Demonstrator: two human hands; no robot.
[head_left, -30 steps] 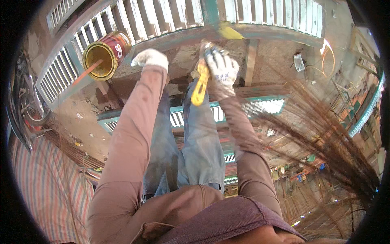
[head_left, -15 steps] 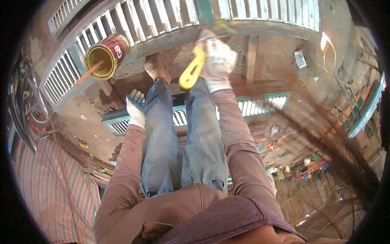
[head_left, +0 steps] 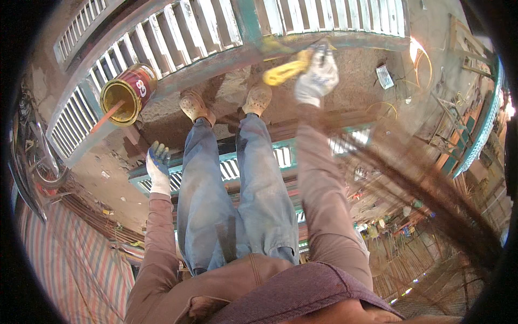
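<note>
Beside the one paint can [head_left: 128, 93], left hand [head_left: 158, 170] hangs open; outstretched right hand [head_left: 317, 78] grips one yellow brush [head_left: 284, 72]

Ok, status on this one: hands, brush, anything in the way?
Right hand gripping yellow-handled brush at the green rail. Left hand empty, beside the thigh. Paint can apart, nothing blocking.

A dusty concrete floor [head_left: 372, 70] is seen below, crossed by teal-painted slatted railings [head_left: 178, 38]. A striped tarpaulin [head_left: 70, 259] is spread at the left, and bundled dry sticks [head_left: 431, 183] are lit by sun at the right.
</note>
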